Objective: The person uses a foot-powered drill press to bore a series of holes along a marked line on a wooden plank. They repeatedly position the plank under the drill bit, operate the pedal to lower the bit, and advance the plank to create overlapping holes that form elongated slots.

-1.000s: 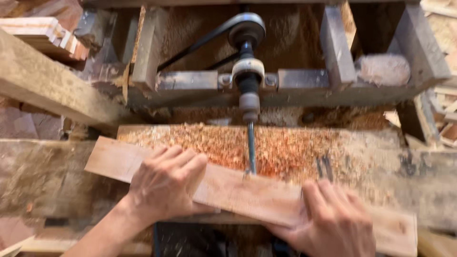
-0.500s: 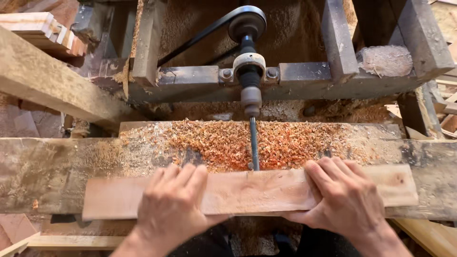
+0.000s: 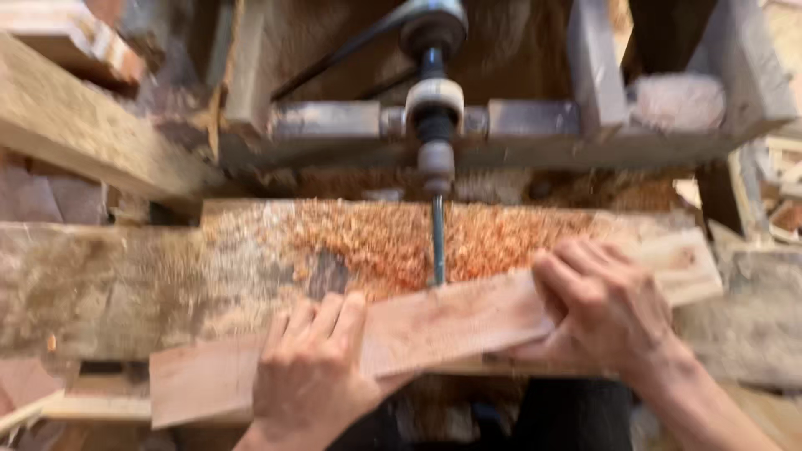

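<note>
Two hands grip one long reddish plank [image 3: 455, 321], and the plank has just swung: half a second ago it lay level along the desk [image 3: 109, 284], and now its right end is lifted toward the drill bit [image 3: 437, 242] while its left end hangs low off the near edge. The left hand [image 3: 313, 372] lies on top of the lower left part, fingers [image 3: 330, 321] close together and curled over the far edge, pressing the wood down. The right hand [image 3: 606, 309] has moved up with the raised end, its fingers wrapped around the plank from above and clamped on it. The far edge of the plank now sits right at the tip of the bit, so I judge the wood is being lined up against the bit at a fresh spot; the blur hides whether they actually touch. Behind the plank a spread of orange wood shavings [image 3: 376, 238] covers the desk under the spindle [image 3: 434, 125], which sits in a grey metal frame [image 3: 334, 125] with a dark belt [image 3: 351, 46] running to its top. No packages, labels or signs are visible; only a stack of pale boards [image 3: 75, 42] at the upper left and a rough beam [image 3: 92, 134] slanting below it.
</note>
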`<state>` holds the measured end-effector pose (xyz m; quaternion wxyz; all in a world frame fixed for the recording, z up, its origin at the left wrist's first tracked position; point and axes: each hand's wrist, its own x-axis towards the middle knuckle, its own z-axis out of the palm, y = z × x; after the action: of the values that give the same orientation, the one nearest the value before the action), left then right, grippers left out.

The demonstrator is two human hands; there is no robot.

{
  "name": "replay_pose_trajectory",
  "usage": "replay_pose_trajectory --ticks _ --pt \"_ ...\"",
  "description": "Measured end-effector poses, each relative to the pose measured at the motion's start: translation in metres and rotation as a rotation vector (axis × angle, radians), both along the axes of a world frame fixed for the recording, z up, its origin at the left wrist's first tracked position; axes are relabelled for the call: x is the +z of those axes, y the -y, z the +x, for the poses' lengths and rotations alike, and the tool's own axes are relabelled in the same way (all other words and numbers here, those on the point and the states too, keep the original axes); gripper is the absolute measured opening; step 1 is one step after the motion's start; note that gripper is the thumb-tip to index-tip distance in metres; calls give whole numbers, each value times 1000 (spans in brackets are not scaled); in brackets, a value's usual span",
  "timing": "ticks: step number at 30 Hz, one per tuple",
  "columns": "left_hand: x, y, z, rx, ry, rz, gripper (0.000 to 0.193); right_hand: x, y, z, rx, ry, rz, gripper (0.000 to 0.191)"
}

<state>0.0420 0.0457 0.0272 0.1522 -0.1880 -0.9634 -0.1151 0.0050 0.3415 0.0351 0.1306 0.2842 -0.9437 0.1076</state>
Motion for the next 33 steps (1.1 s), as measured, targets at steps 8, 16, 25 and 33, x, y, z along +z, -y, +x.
replay_pose_trajectory --ticks 8,16,25,33 --pt "2 -8 6 84 147 -91 88 9 6 -12 72 44 51 83" --pt "-6 9 -1 -8 131 -100 87 -2 8 3 -34 21 4 83" --pt "-11 20 -3 -55 128 -97 93 5 15 9 -81 52 19 85" --pt "-12 33 -21 -165 -21 -40 89 9 33 17 -142 41 -10 75"
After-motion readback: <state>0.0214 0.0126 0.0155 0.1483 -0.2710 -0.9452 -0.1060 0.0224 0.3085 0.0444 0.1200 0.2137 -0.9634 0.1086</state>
